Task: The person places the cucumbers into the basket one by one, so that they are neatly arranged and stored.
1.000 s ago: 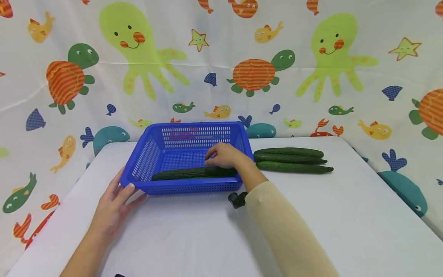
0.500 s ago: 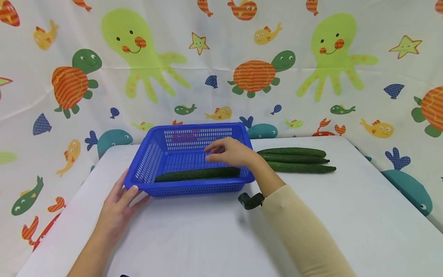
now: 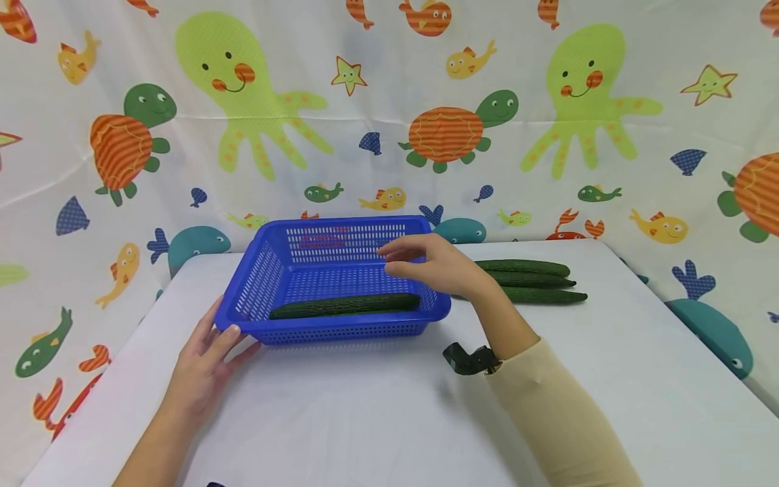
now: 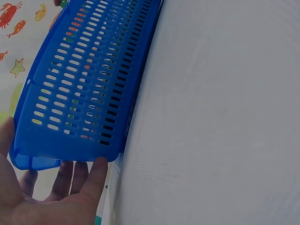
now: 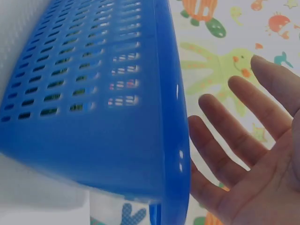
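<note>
A blue plastic basket (image 3: 341,331) with slotted walls stands on the white table. One long dark-green cucumber (image 3: 345,306) lies inside, along the front wall. My left hand (image 3: 203,368) holds the basket's front left corner; in the left wrist view its thumb is at the rim and its fingertips (image 4: 99,165) touch the end wall. My right hand (image 3: 435,264) hovers over the basket's right end with loose fingers and nothing in them. In the right wrist view, spread fingers (image 5: 220,157) show beside the blue rim.
Several more cucumbers (image 3: 535,279) lie side by side on the table (image 3: 608,379) to the right of the basket, partly hidden by the right hand and arm. A curtain (image 3: 377,61) printed with sea animals hangs behind the table.
My right hand has lifted off the cucumber in the basket and moved up and right, its fingers opening. The left hand stays at the corner. The cucumber rests where it was.
</note>
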### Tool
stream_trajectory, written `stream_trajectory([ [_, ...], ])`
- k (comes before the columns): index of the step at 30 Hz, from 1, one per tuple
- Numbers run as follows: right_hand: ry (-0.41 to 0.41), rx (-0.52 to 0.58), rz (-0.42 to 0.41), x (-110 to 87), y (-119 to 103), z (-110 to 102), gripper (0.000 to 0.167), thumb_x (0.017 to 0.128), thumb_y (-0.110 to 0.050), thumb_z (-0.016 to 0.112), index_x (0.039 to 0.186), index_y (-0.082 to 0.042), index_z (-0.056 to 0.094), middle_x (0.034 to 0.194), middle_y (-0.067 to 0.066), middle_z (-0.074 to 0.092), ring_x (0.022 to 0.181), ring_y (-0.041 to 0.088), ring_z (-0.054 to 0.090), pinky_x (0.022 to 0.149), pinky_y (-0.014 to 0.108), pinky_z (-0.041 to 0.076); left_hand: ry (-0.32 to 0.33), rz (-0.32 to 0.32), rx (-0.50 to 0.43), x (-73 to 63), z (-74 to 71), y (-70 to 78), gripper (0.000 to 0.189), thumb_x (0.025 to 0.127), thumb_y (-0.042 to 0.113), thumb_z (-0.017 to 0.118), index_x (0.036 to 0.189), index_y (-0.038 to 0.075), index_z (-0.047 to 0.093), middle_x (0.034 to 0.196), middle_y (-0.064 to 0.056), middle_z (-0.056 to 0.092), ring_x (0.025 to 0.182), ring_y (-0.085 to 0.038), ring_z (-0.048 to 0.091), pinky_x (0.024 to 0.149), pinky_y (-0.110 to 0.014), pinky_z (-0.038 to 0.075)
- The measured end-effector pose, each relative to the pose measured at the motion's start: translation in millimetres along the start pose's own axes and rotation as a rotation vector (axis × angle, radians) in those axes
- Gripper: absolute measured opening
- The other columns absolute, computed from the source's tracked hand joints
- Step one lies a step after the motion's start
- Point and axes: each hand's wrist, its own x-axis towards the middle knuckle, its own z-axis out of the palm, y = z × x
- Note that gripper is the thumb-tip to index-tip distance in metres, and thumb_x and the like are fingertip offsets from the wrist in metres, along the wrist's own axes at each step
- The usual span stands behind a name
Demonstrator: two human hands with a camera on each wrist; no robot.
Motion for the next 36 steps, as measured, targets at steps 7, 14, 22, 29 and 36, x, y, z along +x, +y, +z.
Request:
stream_trajectory([
  [7, 0.055, -0.014, -0.031, -15.7, 7.5, -8.9, 0.035, 0.099, -0.032, 0.07, 0.133, -0.022, 0.07, 0.128, -0.006, 0.07, 0.12, 0.015, 0.063, 0.102, 0.043, 0.054, -0.002, 0.006, 0.01, 0.5, -0.2, -1.4, 0.066, 0.11, 0.022, 0.049, 0.167, 0.032, 0.016, 0.168, -0.009, 0.021, 0.123, 0.002, 0.061, 0.092, -0.022, 0.059],
  [14, 0.127, -0.016, -0.031, -35.6, 15.3, -20.7, 0.036, 0.099, -0.027, 0.07, 0.134, -0.017, 0.069, 0.13, 0.002, 0.069, 0.121, 0.02, 0.062, 0.103, 0.047, 0.055, -0.002, 0.008, 0.001, 1.2, -0.3, -0.8, 0.066, 0.11, 0.021, 0.049, 0.167, 0.033, 0.016, 0.169, -0.009, 0.02, 0.123, 0.001, 0.061, 0.092, -0.022, 0.059],
  [22, 0.183, 0.002, -0.03, -55.3, 28.0, -33.8, 0.037, 0.101, -0.023, 0.069, 0.136, -0.011, 0.067, 0.136, 0.011, 0.067, 0.126, 0.028, 0.062, 0.105, 0.052, 0.054, -0.002, 0.004, 0.016, 1.4, -0.4, 1.0, 0.066, 0.11, 0.022, 0.049, 0.167, 0.034, 0.017, 0.171, -0.009, 0.019, 0.124, 0.002, 0.061, 0.092, -0.022, 0.058],
  [29, 0.226, -0.029, 0.025, -67.4, 38.2, -40.4, 0.038, 0.101, -0.027, 0.069, 0.135, -0.012, 0.068, 0.136, 0.008, 0.068, 0.125, 0.025, 0.064, 0.106, 0.053, 0.052, -0.001, 0.014, 0.003, 0.2, -1.4, 2.0, 0.066, 0.11, 0.021, 0.049, 0.167, 0.034, 0.017, 0.17, -0.01, 0.019, 0.123, 0.001, 0.061, 0.092, -0.023, 0.059],
  [36, 0.253, -0.056, 0.045, -76.6, 46.3, -48.8, 0.036, 0.101, -0.028, 0.068, 0.135, -0.014, 0.068, 0.138, 0.005, 0.067, 0.125, 0.024, 0.064, 0.105, 0.047, 0.053, -0.001, 0.009, 0.022, 0.9, -1.6, -0.8, 0.065, 0.111, 0.022, 0.048, 0.167, 0.033, 0.017, 0.171, -0.011, 0.018, 0.123, 0.002, 0.061, 0.092, -0.022, 0.059],
])
